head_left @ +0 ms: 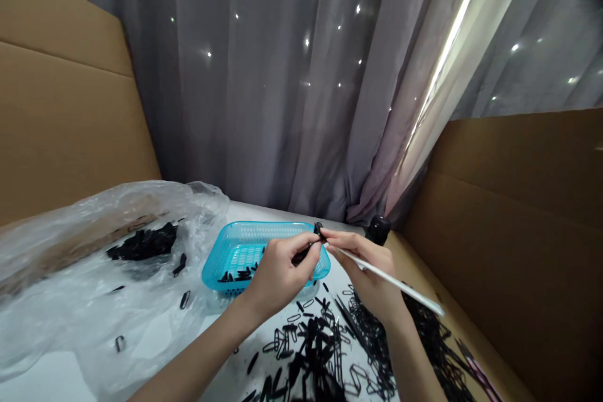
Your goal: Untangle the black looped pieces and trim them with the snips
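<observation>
Surface [56,383] strewn with black clips [315,352] at near edge | blue basket [221,257] toward far edge | left hand [277,276] and right hand [367,264] fingers pinch one small black piece [319,230] above basket's right rim; right also grips white stick [400,286] | best: pinch firmly, keep over basket.

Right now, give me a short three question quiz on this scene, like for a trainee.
1. True or false: the blue basket stands on top of the clear plastic bag.
2. Which hand holds the thin white stick? A left, B right, C neither.
3. Fill in: the left hand and right hand pinch a small ____ part between their fingertips.

Key: 1 false, it stands on the table beside the bag. 2 B. 3 black.
</observation>
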Motion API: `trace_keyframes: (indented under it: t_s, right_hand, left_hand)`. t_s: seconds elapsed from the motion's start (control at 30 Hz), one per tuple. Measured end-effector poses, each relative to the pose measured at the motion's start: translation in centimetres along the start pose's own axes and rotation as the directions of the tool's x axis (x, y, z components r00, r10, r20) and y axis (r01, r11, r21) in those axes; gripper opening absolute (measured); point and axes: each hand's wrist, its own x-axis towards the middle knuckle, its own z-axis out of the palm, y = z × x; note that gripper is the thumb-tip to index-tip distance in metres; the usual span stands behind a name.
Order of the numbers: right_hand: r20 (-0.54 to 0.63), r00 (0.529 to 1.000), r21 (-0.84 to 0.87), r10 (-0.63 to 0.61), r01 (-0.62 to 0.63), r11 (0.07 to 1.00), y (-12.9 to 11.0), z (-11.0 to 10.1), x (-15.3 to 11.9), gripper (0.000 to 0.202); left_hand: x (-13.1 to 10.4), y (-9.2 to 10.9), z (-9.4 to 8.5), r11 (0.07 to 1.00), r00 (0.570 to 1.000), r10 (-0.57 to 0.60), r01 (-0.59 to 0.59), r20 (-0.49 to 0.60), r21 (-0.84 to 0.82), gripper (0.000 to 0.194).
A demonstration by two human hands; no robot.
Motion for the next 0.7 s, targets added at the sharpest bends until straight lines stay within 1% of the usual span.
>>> trace_keyframes:
  t_s: [0.13, 0.37, 0.57, 0.7]
  right_hand:
    - [0.025, 0.999, -0.023, -0.03, 0.031, 0.999, 0.4, 0.1, 0.1, 0.011]
    - [0.021, 0.996, -0.056, -0.085, 0.086, 0.995, 0.8, 0.2, 0.2, 0.014]
    - [-0.031, 0.989, -0.031, -0.145, 0.144, 0.989, 1.6, 0.9, 0.0, 0.017]
    - [-0.107, 0.981, -0.005, -0.164, 0.164, 0.986, 2.2, 2.0, -0.4, 0.019]
  left_hand:
    - [0.0, -0.4, 0.2, 0.993, 0.999, 0.034, -0.03, -0.036, 0.113, 0.024]
    - [0.0, -0.9, 0.4, 0.981, 0.995, 0.081, -0.069, -0.056, 0.181, 0.024]
    - [-0.1, -0.8, 0.4, 0.988, 0.994, 0.062, -0.048, -0.091, 0.144, 0.024]
    - [-0.1, -1.0, 0.3, 0.992, 0.991, 0.064, -0.05, -0.115, 0.116, 0.023]
